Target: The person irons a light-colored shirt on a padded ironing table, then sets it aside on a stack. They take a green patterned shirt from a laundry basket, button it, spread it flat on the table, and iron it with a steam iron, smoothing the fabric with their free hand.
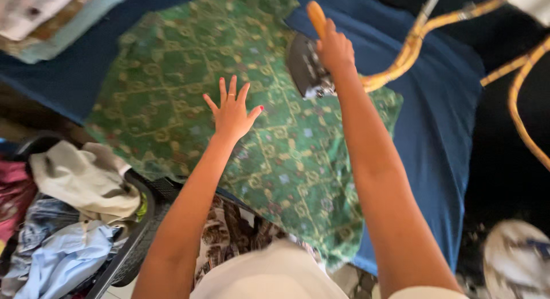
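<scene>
right hand (335,48) grip closed on iron (306,67) handle; left hand (232,111) open, seemingly flat on green cloth (172,64).

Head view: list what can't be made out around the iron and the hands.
- Iron: soleplate faces the green cloth; contact unclear.
- Right hand: fingers wrap the orange handle, hiding the grip.
- Left hand: blurred; touching or hovering, cannot tell.
- Laundry basket: cut by the frame edge.

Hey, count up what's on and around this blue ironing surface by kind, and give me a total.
Irons: 1, dark with an orange handle, gripped by the right hand
Green patterned cloths: 1, under the spread left hand
Blue covers: 1
Laundry baskets: 1
Folded fabric stacks: 1
Total: 5
</scene>
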Available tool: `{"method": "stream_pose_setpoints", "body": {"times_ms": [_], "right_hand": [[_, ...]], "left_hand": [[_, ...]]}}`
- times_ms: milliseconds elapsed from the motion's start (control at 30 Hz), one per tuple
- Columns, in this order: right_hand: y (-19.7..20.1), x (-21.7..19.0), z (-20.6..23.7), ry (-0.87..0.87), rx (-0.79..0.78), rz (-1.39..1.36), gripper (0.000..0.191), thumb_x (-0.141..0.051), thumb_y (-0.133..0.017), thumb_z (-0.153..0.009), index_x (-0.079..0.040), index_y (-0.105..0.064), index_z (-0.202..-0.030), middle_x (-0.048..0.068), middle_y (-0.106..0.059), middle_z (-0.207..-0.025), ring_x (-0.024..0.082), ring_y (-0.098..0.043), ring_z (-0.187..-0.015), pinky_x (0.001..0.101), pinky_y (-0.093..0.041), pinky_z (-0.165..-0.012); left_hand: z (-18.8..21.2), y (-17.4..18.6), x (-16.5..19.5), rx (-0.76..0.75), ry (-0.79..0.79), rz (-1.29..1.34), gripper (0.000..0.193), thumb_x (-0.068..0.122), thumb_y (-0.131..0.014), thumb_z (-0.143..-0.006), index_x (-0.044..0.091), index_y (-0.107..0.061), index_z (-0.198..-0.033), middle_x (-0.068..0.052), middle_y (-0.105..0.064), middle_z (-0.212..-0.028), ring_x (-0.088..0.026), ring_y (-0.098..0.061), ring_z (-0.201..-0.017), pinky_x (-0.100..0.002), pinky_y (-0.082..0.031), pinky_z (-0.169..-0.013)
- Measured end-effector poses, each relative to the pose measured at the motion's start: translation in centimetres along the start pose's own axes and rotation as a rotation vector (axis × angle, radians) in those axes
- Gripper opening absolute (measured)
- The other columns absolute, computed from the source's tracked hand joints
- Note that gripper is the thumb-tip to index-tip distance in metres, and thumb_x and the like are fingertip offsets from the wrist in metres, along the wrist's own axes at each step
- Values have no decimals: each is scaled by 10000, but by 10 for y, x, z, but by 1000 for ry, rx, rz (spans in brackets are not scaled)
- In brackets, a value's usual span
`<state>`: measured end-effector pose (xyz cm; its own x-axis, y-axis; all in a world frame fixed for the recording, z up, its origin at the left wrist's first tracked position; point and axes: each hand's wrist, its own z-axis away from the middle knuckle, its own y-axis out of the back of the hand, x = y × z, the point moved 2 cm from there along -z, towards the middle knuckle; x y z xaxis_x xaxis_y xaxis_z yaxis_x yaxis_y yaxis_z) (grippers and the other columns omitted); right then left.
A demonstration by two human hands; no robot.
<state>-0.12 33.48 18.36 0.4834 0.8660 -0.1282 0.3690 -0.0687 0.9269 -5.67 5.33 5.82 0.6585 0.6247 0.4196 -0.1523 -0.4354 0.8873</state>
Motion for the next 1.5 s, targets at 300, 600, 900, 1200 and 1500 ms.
{"method": "stream_pose_setpoints", "body": {"times_ms": [300,600,900,1200,1500], "right_hand": [[52,13,172,257,-99,-118,499,-201,-619,-984,5,-446,-1404,288,-698,-869,491,-674,-757,587,-547,-678],[128,14,320,308,-218,164,625,-230,-676,-948,-173,-474,-1537,74,-680,-793,238,-677,-524,418,-560,-502],[60,121,185,-80,-29,526,492,-355,-613,-1048,-84,-474,-1434,167,-716,-808,387,-708,-576,489,-572,-485],[39,176,91,-260,-76,151,500,-217,-716,-881,-41,-405,-1229,344,-670,-965,569,-653,-882,607,-547,-745],[106,103,225,4,-680,-174,575,-315,-684,-907,-138,-458,-1405,233,-717,-898,405,-711,-812,524,-532,-708]], "left_hand": [[24,-23,-4,-22,-48,-61,774,656,-492,-971,252,-354,-1617,-72,-181,-1718,-356,-116,-1576,-754,1,-1166],[30,-21,-6,-25,-72,-76,764,634,-483,-995,247,-325,-1633,-82,-145,-1726,-372,-90,-1571,-755,0,-1156],[31,-20,-2,37,-72,-45,750,618,-544,-987,223,-409,-1610,-82,-235,-1710,-367,-165,-1566,-741,-33,-1184],[26,-21,1,53,-70,-49,723,600,-545,-994,235,-413,-1603,-79,-235,-1707,-356,-156,-1565,-725,-28,-1184],[26,-29,-4,74,-97,-41,737,611,-534,-1020,211,-386,-1621,-89,-209,-1705,-371,-136,-1558,-723,-36,-1181]]}}
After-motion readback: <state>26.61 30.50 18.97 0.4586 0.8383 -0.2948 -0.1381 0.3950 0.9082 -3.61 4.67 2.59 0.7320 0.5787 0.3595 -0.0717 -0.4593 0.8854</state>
